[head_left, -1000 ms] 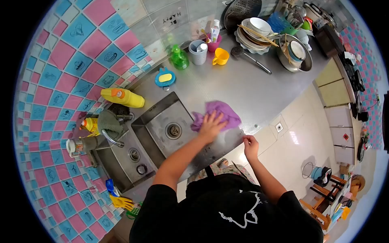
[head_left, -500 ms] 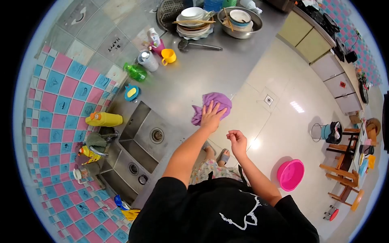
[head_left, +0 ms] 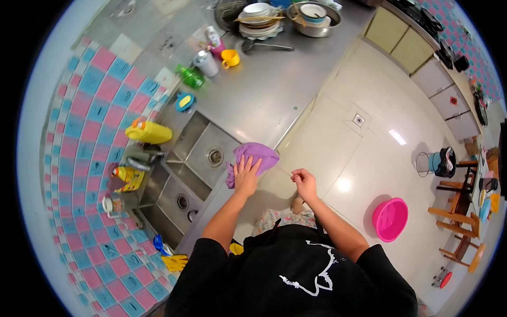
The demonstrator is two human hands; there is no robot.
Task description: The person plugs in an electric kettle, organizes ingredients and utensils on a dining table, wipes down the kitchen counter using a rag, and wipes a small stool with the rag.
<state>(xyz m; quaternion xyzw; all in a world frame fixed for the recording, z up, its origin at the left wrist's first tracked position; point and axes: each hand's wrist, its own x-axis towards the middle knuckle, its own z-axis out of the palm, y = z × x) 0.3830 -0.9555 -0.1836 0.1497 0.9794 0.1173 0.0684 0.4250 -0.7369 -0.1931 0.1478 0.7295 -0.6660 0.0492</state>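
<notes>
My left hand point(head_left: 246, 177) lies flat with fingers spread on a purple cloth point(head_left: 260, 155), pressing it at the front edge of the steel counter. The cloth is bunched, and part of it reaches past the edge over the floor side. Just left of it is the double steel sink point(head_left: 207, 174). My right hand point(head_left: 305, 185) hangs in the air over the floor, fingers curled in, with nothing visible in it.
Along the wall stand a yellow bottle point(head_left: 150, 132), a soap dish point(head_left: 184, 101), a green bottle point(head_left: 190, 77) and a yellow cup point(head_left: 230, 58). Stacked dishes point(head_left: 257, 24) and a steel basin point(head_left: 316, 25) sit farther back. A pink tub point(head_left: 390, 220) rests on the floor.
My left hand has drawn the cloth along the counter edge toward my body, beside the sink. My right hand stays curled in the air. The view has shifted slightly.
</notes>
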